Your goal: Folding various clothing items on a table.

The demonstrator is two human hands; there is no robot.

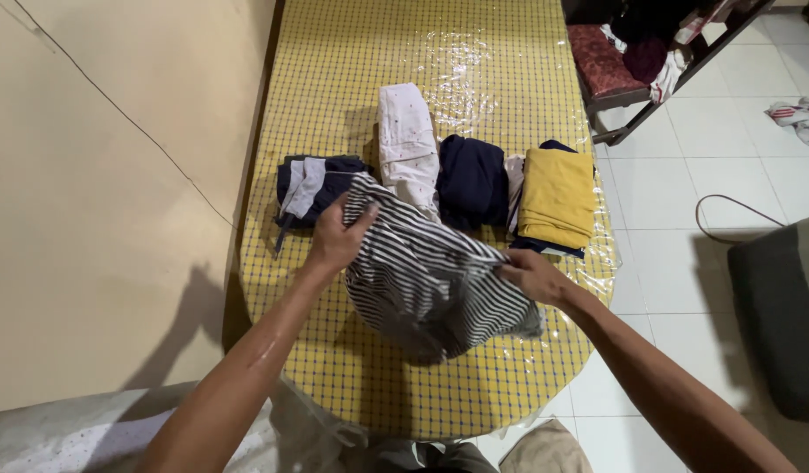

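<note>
A black-and-white striped garment [426,276] hangs bunched over the yellow checked table [474,79], which has a clear plastic cover. My left hand [334,235] grips its upper left edge. My right hand [531,273] pinches its right edge. Behind it, folded clothes lie in a row: a navy and grey piece [312,187], a white dotted piece [406,140], a dark navy piece [471,182] and a mustard yellow piece [558,194] lying on top of another dark one.
A beige wall [98,201] runs along the table's left side. White tiled floor [685,193] lies to the right, with a red-cushioned bench [601,61] holding clothes, a cable loop [728,219], a crumpled cloth [798,116] and a dark padded seat [781,307].
</note>
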